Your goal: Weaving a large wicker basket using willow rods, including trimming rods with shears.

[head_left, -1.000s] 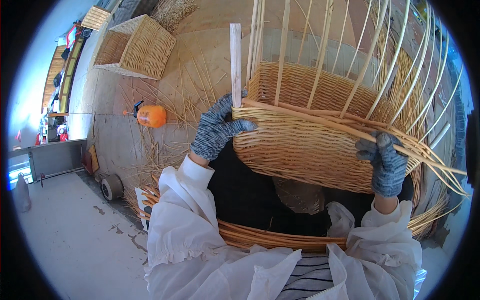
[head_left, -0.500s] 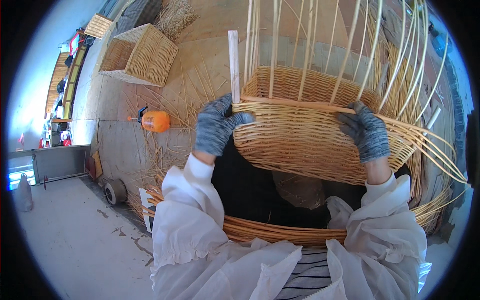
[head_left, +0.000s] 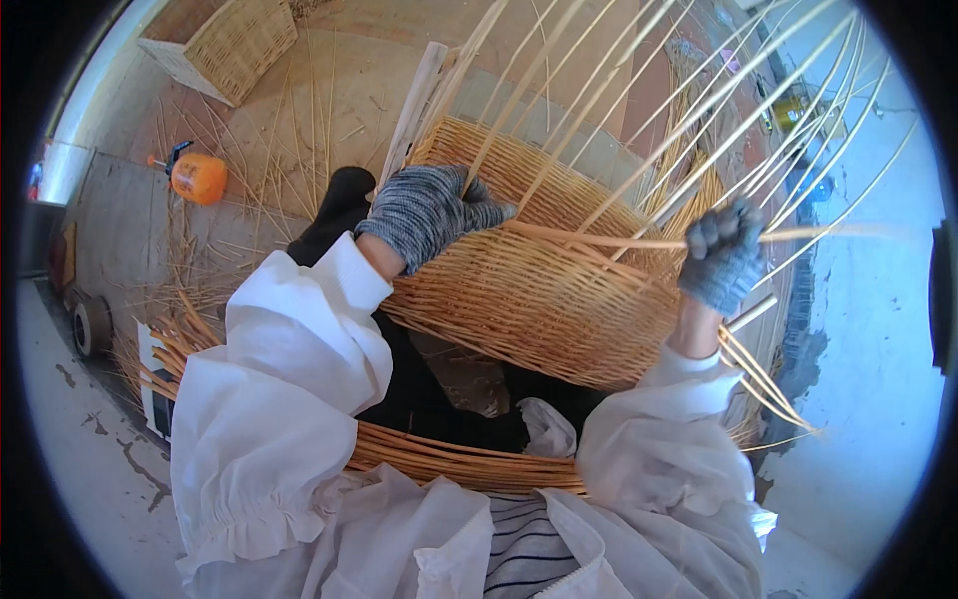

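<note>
A partly woven wicker basket (head_left: 539,299) lies tilted over my lap, with tall pale upright rods (head_left: 599,100) rising from its far side. At the basket's left corner, beside a thick wooden corner post (head_left: 411,115), my gloved left hand (head_left: 424,208) is closed on the woven rim, thumb pressed along it. To the right, my gloved right hand (head_left: 723,258) is wrapped round a willow rod (head_left: 619,240). That rod runs from near my left thumb, across the uprights, and out past my right fist, where its tip is blurred.
A finished wicker basket (head_left: 239,45) and an orange spray bottle (head_left: 200,178) stand on the floor at the left, among loose straws. A bundle of brown rods (head_left: 449,454) crosses my lap. A peeling wall (head_left: 848,349) is close on the right.
My right hand has left the rim and lifted the rod away to the right. The left hand has shifted along the corner, and the basket has tilted, its right end lower. The view has swung right.
</note>
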